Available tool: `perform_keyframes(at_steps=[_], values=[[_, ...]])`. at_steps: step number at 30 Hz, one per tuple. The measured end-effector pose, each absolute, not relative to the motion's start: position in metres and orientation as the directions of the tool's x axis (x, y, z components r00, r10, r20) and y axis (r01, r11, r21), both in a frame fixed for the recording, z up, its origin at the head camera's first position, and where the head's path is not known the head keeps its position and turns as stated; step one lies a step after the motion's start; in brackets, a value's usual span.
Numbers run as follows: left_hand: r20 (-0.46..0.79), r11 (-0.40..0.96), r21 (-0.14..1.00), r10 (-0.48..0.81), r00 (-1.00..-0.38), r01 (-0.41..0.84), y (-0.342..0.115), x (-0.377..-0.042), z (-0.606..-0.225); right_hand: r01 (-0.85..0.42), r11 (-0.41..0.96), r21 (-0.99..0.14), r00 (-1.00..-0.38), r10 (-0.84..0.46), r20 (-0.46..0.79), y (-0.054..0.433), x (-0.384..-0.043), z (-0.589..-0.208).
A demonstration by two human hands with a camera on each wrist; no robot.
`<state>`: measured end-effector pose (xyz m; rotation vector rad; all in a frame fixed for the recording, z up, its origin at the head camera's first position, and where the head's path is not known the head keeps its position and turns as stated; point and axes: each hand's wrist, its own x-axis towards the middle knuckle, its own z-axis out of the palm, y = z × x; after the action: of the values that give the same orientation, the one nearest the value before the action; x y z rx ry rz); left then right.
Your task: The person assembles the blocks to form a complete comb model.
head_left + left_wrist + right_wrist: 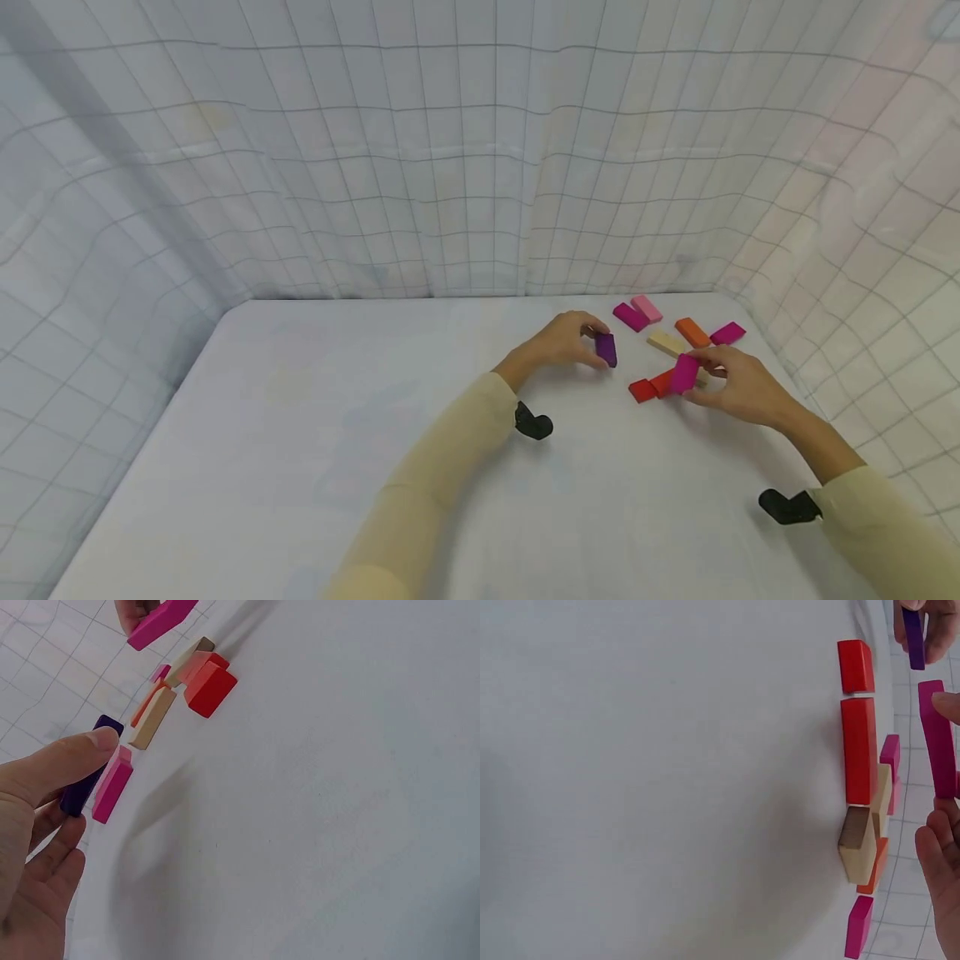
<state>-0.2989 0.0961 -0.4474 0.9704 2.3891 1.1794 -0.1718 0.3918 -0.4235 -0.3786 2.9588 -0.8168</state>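
My left hand (566,339) pinches a dark purple block (606,350) between thumb and fingers, raised over the white table. In the left wrist view the thumb lies along one side of this purple block (91,769). My right hand (738,385) holds a magenta block (684,374) by its ends, tilted, above two red blocks (642,390). The right wrist view shows the magenta block (937,742) between thumb and fingertips. Beneath and behind the right hand lie a wooden block (857,844), partly hidden in the head view, and another pale wooden one (666,342).
Farther back lie a magenta block (631,317), a pink block (647,308), an orange block (692,332) and one more magenta block (727,333) near the right edge. A white gridded curtain (450,167) surrounds the white table (300,433) at the back and sides.
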Motion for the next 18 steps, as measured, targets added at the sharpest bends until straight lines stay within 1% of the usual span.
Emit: perform_keyframes(at_steps=[4,11,15,18], values=[[0.040,0.432,0.780,0.687,-0.726,0.452,0.081,-0.297,-0.441,-0.227,0.808,-0.544,-0.965,-0.262,0.013,0.387,-0.181,-0.414],[0.029,0.432,0.791,0.682,-0.731,0.434,0.050,-0.292,-0.429,-0.200,0.796,-0.572,-0.962,-0.269,-0.038,0.372,-0.198,-0.396],[0.074,0.394,0.790,0.699,-0.711,0.470,0.030,-0.288,-0.423,-0.207,0.795,-0.570,-0.958,-0.282,-0.046,0.357,-0.213,-0.386],[0.112,0.379,0.775,0.706,-0.699,0.507,0.012,-0.281,-0.422,-0.191,0.782,-0.593,-0.955,-0.287,-0.072,0.342,-0.226,-0.383]])
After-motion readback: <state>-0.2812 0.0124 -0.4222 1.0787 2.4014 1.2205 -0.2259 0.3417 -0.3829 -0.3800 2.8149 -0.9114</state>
